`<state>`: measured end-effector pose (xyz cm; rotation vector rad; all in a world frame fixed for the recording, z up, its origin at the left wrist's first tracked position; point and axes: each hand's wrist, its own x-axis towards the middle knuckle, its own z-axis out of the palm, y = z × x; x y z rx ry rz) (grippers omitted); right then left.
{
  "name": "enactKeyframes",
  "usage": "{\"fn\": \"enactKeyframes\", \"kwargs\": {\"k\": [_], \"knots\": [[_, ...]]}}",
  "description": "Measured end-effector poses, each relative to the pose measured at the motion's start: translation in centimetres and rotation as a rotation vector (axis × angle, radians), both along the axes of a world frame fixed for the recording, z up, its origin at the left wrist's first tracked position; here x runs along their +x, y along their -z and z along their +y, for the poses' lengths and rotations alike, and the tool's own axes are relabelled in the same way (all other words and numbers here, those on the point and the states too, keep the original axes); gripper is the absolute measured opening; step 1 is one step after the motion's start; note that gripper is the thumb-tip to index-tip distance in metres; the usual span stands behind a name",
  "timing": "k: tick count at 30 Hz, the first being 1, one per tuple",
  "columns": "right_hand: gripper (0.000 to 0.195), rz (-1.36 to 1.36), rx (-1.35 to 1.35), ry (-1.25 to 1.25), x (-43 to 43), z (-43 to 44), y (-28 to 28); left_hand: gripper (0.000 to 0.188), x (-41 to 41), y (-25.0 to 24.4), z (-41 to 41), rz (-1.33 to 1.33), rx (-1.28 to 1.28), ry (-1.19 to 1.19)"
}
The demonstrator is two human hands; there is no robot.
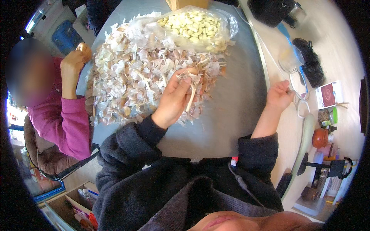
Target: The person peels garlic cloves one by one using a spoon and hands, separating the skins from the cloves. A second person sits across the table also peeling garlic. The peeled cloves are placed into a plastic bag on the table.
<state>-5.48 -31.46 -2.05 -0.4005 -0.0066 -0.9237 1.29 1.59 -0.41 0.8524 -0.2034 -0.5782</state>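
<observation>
My left hand [175,96] grips a partly broken garlic bulb [189,74] with its dry stalk hanging down, above a wide heap of garlic skins and unpeeled cloves [130,72]. At the far side of the heap lies a clear plastic bag [232,26] holding many peeled garlic cloves [193,24]. My right hand [279,95] is raised past the table's right edge, fingers curled near a white cable [271,55]. Whether anything is between those fingers cannot be told.
A person in a purple top [73,124] sits at the left of the grey table [231,101], one hand raised. A cardboard box [188,4] stands at the far edge. Along the right side are a clear cup [289,59], a black plastic bag [309,62] and an orange-brown pot [320,138].
</observation>
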Motion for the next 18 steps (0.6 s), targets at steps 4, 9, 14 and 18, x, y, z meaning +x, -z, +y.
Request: {"fn": "enactKeyframes", "kwargs": {"k": [4,9,14,18], "knots": [[0.04,-0.124,-0.006,-0.134,0.0,0.2,-0.2,0.031,0.1,0.0,0.4,-0.016,0.073,0.007],[0.04,-0.203,0.142,-0.22,-0.1,0.9,-1.3,0.035,0.2,0.5,0.4,-0.003,0.022,0.021],[0.04,-0.061,0.154,-0.069,0.5,4.0,-3.3,0.04,0.3,0.7,0.2,-0.1,0.131,-0.083],[0.035,0.115,-0.236,-0.165,0.9,3.7,-2.1,0.038,0.2,0.7,0.0,-0.182,0.12,-0.103]]}}
